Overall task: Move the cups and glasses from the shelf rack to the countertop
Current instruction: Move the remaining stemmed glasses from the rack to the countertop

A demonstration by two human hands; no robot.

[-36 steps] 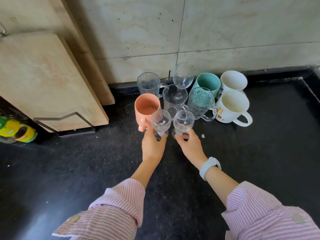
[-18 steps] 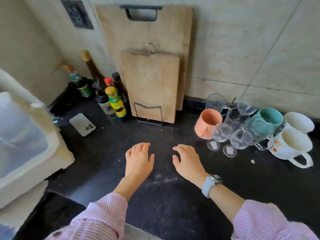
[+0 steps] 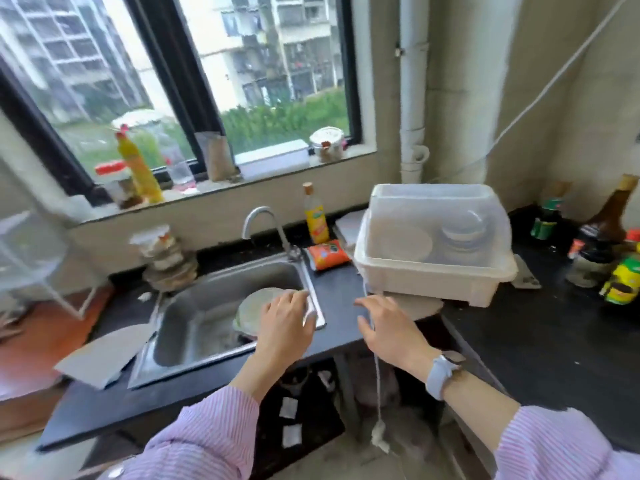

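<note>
Head view: your left hand (image 3: 284, 323) and right hand (image 3: 388, 327) are hovering released, grasping nothing, over the sink (image 3: 207, 306) and tabletop (image 3: 339, 299); no cups, glasses or shelf rack are showing, so progress cannot be judged.

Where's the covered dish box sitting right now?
In the head view the covered dish box stands on the black countertop right of the sink, just beyond the open right hand, with sauce bottles to its right.

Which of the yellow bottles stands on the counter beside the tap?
The slim yellow bottle with the cork-coloured cap, right of the curved metal tap. The other yellow bottle with the red top stands higher, on the window sill.
</note>
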